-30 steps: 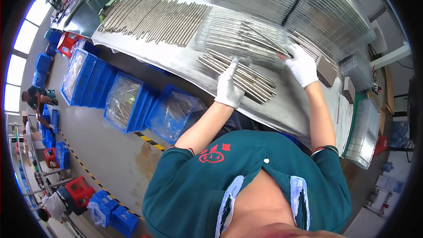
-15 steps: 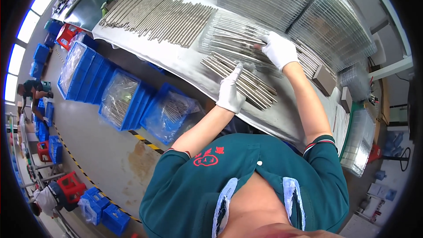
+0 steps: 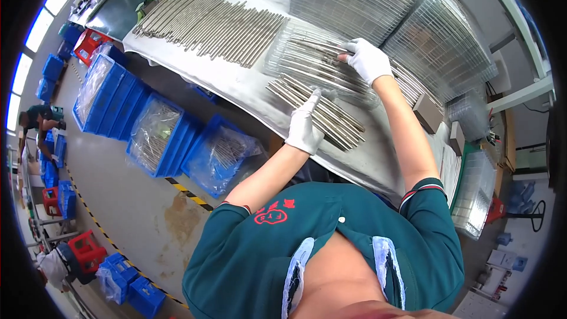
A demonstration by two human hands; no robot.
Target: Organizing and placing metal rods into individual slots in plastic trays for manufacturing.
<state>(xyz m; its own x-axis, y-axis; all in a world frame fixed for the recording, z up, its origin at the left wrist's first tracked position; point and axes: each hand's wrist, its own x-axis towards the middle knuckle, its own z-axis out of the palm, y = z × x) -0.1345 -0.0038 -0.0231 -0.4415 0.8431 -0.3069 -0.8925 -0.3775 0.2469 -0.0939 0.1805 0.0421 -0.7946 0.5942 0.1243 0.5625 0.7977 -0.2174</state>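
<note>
My left hand (image 3: 303, 129), in a white glove, grips a bundle of thin silvery metal rods (image 3: 338, 119). Its thumb lies over the top of the bundle, while the other fingers are hidden beneath. The rods slant from upper left to lower right, just above the white-covered table. Farther off, my gloved right hand (image 3: 367, 62) reaches over a clear plastic tray (image 3: 273, 59) with more rods in it. Thumb and fingers are pinched together at the ends of rods there; how many they hold cannot be made out.
A long row of rods (image 3: 207, 26) lies on the white cloth (image 3: 133, 44) at the far left. Stacked clear trays (image 3: 354, 0) rise behind my right hand. Grey blocks (image 3: 427, 113) stand right of my right forearm. Blue crates (image 3: 109, 106) sit left of the table.
My right hand has shifted slightly to the left and away from me over the tray. The left hand still holds its bundle; the whole view has moved a little.
</note>
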